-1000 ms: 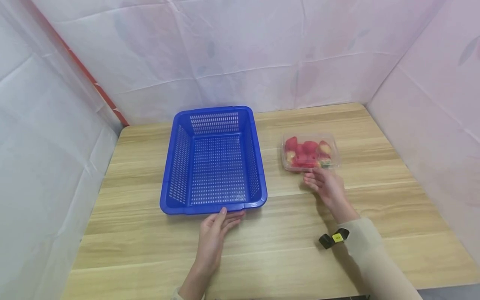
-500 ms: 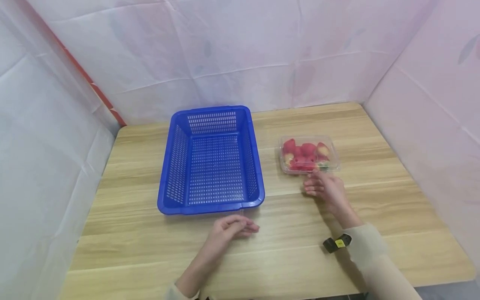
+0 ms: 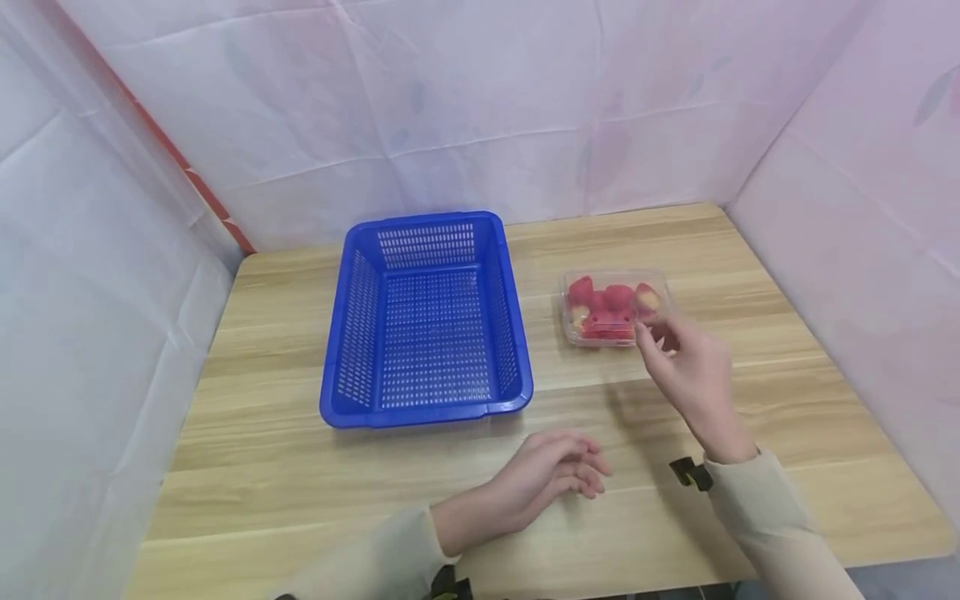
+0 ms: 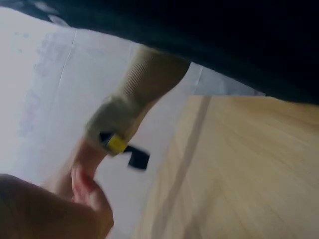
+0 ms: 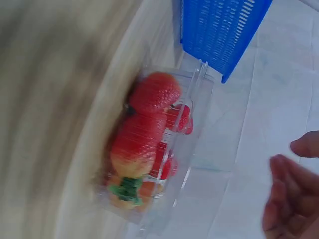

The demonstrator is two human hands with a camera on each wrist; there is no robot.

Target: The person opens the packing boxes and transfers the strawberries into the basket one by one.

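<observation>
A clear plastic clamshell box point(image 3: 572, 335) of red strawberries point(image 3: 617, 297) sits on the table's right half. My right hand point(image 3: 696, 371) hovers over the box's front right corner, thumb and fingertips apart. In the right wrist view, that hand point(image 5: 296, 196) is beyond the lidded box point(image 5: 185, 172), with a gap between them; one strawberry point(image 5: 137, 139) shows pale flesh and a green leaf is visible. My left hand point(image 3: 536, 475) is near the table front, fingers loosely bent and holding nothing. Its fingers point(image 4: 94, 204) overlap the right forearm in the left wrist view.
A blue perforated basket point(image 3: 427, 416) stands on the wooden table point(image 3: 255, 400), left of the clamshell, with nothing in it. Hanging cloth point(image 3: 480, 108) encloses the back and both sides. Small black devices point(image 3: 692, 473) are strapped at the wrists.
My left hand has left the basket's front rim and moved right along the table front. My right hand has lifted and turned, moving slightly right over the box's corner. Basket and box stay put.
</observation>
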